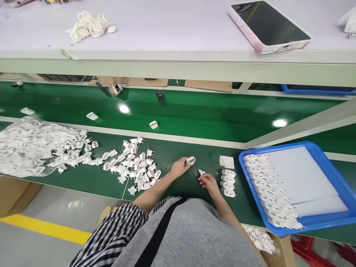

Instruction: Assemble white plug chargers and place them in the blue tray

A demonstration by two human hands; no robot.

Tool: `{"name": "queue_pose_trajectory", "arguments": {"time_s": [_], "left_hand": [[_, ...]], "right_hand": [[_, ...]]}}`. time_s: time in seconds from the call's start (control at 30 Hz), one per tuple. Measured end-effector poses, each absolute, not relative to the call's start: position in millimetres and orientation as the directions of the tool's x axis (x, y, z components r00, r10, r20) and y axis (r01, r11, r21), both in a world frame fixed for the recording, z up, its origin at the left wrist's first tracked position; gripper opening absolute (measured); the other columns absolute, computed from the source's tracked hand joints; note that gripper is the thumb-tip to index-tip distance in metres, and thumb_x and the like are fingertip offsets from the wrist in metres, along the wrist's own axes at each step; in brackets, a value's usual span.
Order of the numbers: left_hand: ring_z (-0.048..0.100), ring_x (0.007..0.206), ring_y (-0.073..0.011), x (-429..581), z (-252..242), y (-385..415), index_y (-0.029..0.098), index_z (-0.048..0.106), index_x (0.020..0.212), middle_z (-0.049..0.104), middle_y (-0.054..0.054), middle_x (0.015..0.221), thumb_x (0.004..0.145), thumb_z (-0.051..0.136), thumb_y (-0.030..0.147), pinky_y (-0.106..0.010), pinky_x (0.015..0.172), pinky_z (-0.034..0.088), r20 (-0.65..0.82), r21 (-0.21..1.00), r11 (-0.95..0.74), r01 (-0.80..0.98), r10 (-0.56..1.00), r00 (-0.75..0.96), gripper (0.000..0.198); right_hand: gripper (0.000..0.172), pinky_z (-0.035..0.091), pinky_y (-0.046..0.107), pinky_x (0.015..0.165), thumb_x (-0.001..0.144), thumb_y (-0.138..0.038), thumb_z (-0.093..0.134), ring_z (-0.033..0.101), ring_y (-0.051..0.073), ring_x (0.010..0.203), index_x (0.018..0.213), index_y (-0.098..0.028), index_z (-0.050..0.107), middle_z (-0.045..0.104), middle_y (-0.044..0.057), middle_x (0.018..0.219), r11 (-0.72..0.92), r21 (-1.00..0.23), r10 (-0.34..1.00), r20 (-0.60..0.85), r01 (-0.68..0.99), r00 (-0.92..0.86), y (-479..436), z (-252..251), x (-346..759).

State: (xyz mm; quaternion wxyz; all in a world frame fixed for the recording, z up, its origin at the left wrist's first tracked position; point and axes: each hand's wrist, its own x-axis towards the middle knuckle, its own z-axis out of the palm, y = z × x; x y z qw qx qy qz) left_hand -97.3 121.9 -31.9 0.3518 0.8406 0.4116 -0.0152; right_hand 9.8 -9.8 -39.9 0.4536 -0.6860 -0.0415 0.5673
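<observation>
My left hand [178, 168] is closed around a white charger housing [190, 160], whose open end faces up and shows parts inside. Just to the right, my right hand [209, 184] pinches a small white plug piece [201, 172] with metal pins, apart from the housing. A loose heap of similar white plug pieces [139, 167] lies on the dark green bench [178, 187] left of my hands. Beside my right hand, several assembled white chargers [228, 183] stand in a short row, below a small white card [227, 162].
A blue tray [314, 146] at right holds a row of white chargers [274, 193]. A plastic bag [25, 148] spills plug pieces at left. Beyond runs a green conveyor [194, 111] with scattered housings and a co-worker's hand [112, 84]. The shelf above carries a phone [271, 24].
</observation>
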Motion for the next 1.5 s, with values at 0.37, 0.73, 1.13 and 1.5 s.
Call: {"name": "queue_pose_trajectory", "arguments": {"time_s": [0.37, 0.73, 1.13, 1.5], "left_hand": [[0.050, 0.074, -0.0101, -130, -33, 53, 0.015, 0.040, 0.099, 0.044, -0.005, 0.100, 0.064, 0.047, 0.016, -0.021, 0.066, 0.040, -0.360, 0.599, -0.180, 0.780, 0.810, 0.463, 0.036], [0.050, 0.065, -0.0083, -127, -39, 56, 0.018, 0.049, 0.094, 0.053, -0.001, 0.091, 0.065, 0.047, 0.017, -0.021, 0.066, 0.041, -0.295, 0.751, -0.193, 0.632, 0.758, 0.582, 0.029], [0.050, 0.061, -0.0072, -133, -39, 54, 0.016, 0.050, 0.094, 0.054, -0.002, 0.092, 0.060, 0.052, 0.015, -0.020, 0.065, 0.042, -0.284, 0.775, -0.179, 0.606, 0.758, 0.587, 0.034], [0.051, 0.073, -0.0089, -138, -29, 53, 0.017, 0.050, 0.096, 0.054, -0.001, 0.095, 0.067, 0.047, 0.018, -0.020, 0.071, 0.040, -0.247, 0.733, -0.269, 0.625, 0.751, 0.613, 0.029]], "right_hand": [[0.030, 0.038, 0.028, 0.068, 0.073, -0.030, 0.037, 0.050, 0.019, 0.088, 0.096, -0.012, 0.044, 0.050, 0.013, 0.097, -0.737, -0.361, 0.662, -0.559, 0.572, 0.500, -3, -17, 10], [0.050, 0.037, 0.027, 0.069, 0.057, -0.011, 0.056, 0.049, 0.021, 0.089, 0.104, -0.014, 0.038, 0.039, 0.012, 0.107, -0.384, -0.238, 0.760, -0.630, 0.892, 0.159, -10, -21, -13], [0.016, 0.038, 0.022, 0.070, 0.067, -0.018, 0.046, 0.052, 0.012, 0.073, 0.080, -0.016, 0.056, 0.047, 0.005, 0.087, -0.376, -0.495, 0.906, -0.376, 0.783, 0.197, -3, -8, 15], [0.025, 0.036, 0.023, 0.075, 0.073, -0.020, 0.037, 0.047, 0.012, 0.091, 0.095, -0.022, 0.048, 0.050, 0.002, 0.101, -0.206, -0.518, 0.956, -0.287, 0.830, 0.058, 4, -19, -15]]}}
